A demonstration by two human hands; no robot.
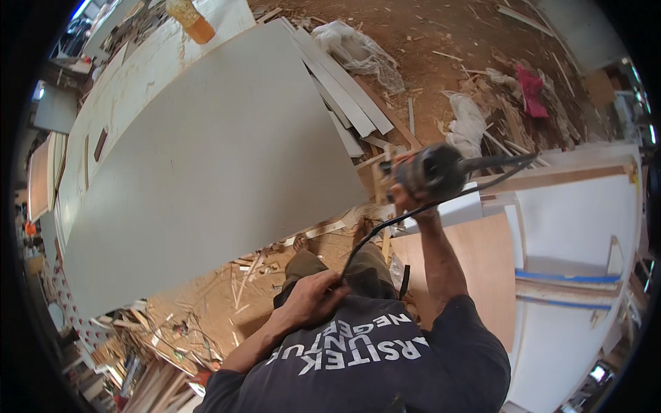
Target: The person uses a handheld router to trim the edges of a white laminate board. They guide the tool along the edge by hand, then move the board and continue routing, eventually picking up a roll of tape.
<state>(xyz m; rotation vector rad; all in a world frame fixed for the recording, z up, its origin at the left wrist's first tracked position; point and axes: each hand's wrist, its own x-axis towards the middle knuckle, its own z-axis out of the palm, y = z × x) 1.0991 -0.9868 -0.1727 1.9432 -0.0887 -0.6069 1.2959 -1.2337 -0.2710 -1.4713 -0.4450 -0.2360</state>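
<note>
My right hand grips a dark handheld power tool held up at chest height, beside the right edge of a large pale grey board. A black power cable runs from the tool down to my left hand, whose fingers are closed around it near my waist. My feet and olive trousers show below, on a floor strewn with sawdust.
White strips lie stacked beyond the board. Plastic sheeting, red cloth and wood scraps litter the dirt floor. A white cabinet with blue tape and a brown plywood panel stand at the right. An orange-bottomed bottle stands far back.
</note>
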